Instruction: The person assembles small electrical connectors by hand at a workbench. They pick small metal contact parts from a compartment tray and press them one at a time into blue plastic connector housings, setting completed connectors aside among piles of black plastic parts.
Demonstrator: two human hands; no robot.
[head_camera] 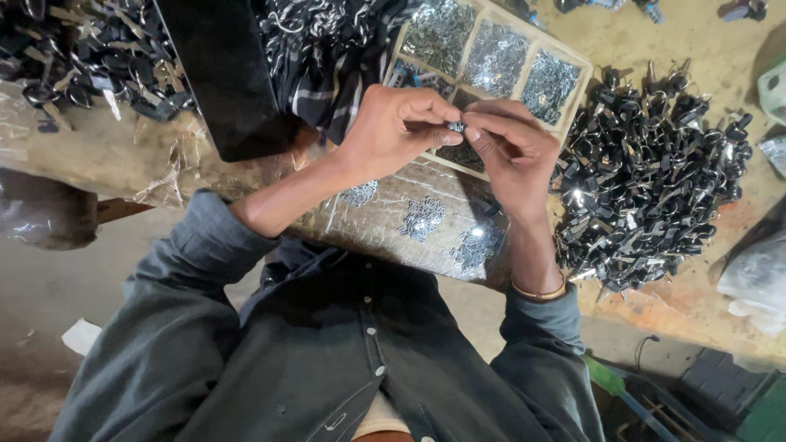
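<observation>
Your left hand (393, 131) and right hand (512, 151) meet above the near edge of the wooden divided tray (583, 72). Both hands pinch 1 small dark metal part (456, 126) between thumb and forefinger tips; the remaining fingers of each hand are curled in, pressed close together. The part sits directly between the 2 hands, touching both. The tray compartments hold small silver pieces (495, 57). Just beside your right hand, on the orange work surface (663, 307), lies a large heap of black-and-silver parts (651, 188). A second heap (90, 61) lies well apart beyond your left arm. A thin gold bangle (539, 292) circles your right wrist.
</observation>
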